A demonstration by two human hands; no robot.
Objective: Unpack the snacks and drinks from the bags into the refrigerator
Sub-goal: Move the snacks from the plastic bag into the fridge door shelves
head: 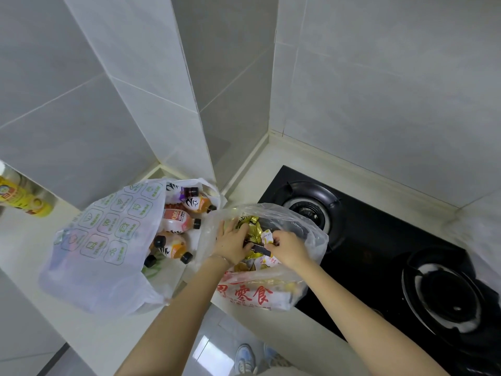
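Two plastic bags stand on the pale counter (pixel 89 343). The left white bag (pixel 97 248) with green icons holds several drink bottles (pixel 177 219) with black caps, lying on their sides. The right clear bag (pixel 306 226) with red print holds snack packets (pixel 250 226), gold and yellow-white. Both my hands are inside this bag's mouth. My left hand (pixel 233 244) lies with spread fingers on the gold packets. My right hand (pixel 288 246) pinches a small dark packet (pixel 260 249) with a yellow-white packet (pixel 267 236) above it. The refrigerator is out of view.
A black gas hob (pixel 379 240) with two burners lies right of the snack bag, which partly rests on it. A yellow-labelled bottle (pixel 23 196) stands at the far left on the counter. Grey tiled walls close the back corner. My shoes show on the floor below.
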